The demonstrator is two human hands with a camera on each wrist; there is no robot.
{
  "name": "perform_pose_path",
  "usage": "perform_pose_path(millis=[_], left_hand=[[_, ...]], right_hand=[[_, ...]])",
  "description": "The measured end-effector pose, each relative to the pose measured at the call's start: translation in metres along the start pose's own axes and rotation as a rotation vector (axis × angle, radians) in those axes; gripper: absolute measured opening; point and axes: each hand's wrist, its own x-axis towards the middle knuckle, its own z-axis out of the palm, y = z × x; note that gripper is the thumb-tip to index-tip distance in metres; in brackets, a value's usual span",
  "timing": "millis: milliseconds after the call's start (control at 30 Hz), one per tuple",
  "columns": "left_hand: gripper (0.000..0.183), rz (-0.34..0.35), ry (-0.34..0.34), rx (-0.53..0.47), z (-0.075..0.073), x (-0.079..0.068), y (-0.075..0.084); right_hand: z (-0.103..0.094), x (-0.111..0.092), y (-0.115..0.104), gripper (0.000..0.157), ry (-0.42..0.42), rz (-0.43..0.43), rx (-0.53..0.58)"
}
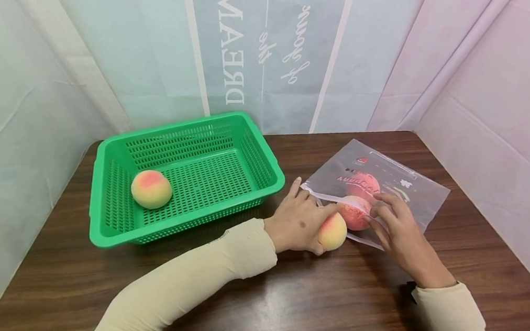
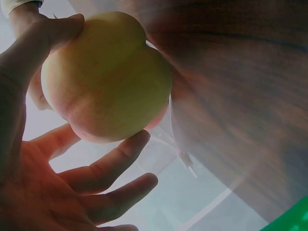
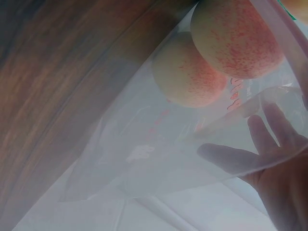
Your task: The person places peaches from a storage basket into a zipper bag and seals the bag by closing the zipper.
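Note:
My left hand (image 1: 299, 222) grips a yellow peach with a pink blush (image 1: 333, 232), thumb on one side and fingers on the other, at the mouth of a clear plastic zip bag (image 1: 425, 192). Its outer fingers reach up to the bag's left corner. Inside the bag lie two red-speckled peaches (image 1: 354, 213), the nearer one just within the opening. With thumb and bent fingers, my right hand (image 1: 400, 238) holds the bag's upper lip at its right side. Through the film in the right wrist view, the right fingers (image 3: 262, 137) show spread apart.
A green perforated plastic basket (image 1: 184, 227) stands at the left of the brown wooden table (image 1: 290, 304), with one yellow-pink peach (image 1: 151, 189) in it. Cloth-covered walls (image 1: 273, 71) close off the back and both sides.

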Motion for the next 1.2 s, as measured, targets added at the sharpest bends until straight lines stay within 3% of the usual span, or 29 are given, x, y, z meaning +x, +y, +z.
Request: perform_pose_path(millis=[200, 467, 633, 1200], left_hand=[[0.091, -0.014, 0.009, -0.006, 0.006, 0.003, 0.005], [0.081, -0.041, 0.075, -0.055, 0.012, 0.008, 0.009], [0.079, -0.065, 0.082, -0.073, 0.013, 0.009, 0.013], [0.077, -0.196, 0.214, -0.049, 0.025, 0.016, 0.027]], right_hand=[[0.000, 0.000, 0.000, 0.044, 0.009, -0.007, -0.002], [0.001, 0.001, 0.001, 0.045, 0.019, -0.017, 0.009], [-0.001, 0.002, 0.001, 0.045, 0.006, -0.016, 0.007], [-0.002, 0.005, -0.002, 0.046, -0.008, -0.015, 0.035]])
